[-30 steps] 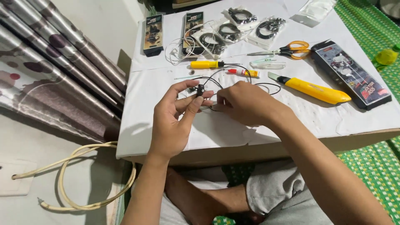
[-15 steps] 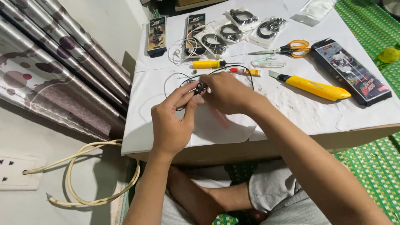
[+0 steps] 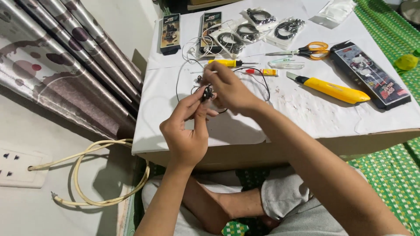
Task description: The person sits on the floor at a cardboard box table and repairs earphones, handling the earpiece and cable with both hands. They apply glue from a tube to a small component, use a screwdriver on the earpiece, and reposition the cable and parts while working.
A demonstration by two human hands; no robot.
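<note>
My left hand (image 3: 186,131) pinches a small black earphone piece (image 3: 207,93) between thumb and fingertips above the white-covered table (image 3: 245,122). My right hand (image 3: 231,89) grips the same piece from the right, its fingers closed on it. A thin black wire (image 3: 265,85) loops from the piece across the table top. Both hands hover over the table's near left part.
Behind the hands lie a yellow screwdriver (image 3: 225,63), a small red-and-yellow tool (image 3: 260,72), orange scissors (image 3: 308,50), a yellow utility knife (image 3: 330,88), a dark flat box (image 3: 369,74) and bagged cables (image 3: 258,22). A curtain (image 3: 65,65), wall socket (image 3: 17,168) and cream cable (image 3: 87,175) are left.
The view has shifted right, bringing the wall socket in at the left. Both hands stay together on the earphone piece, and my right hand has moved over it from the right.
</note>
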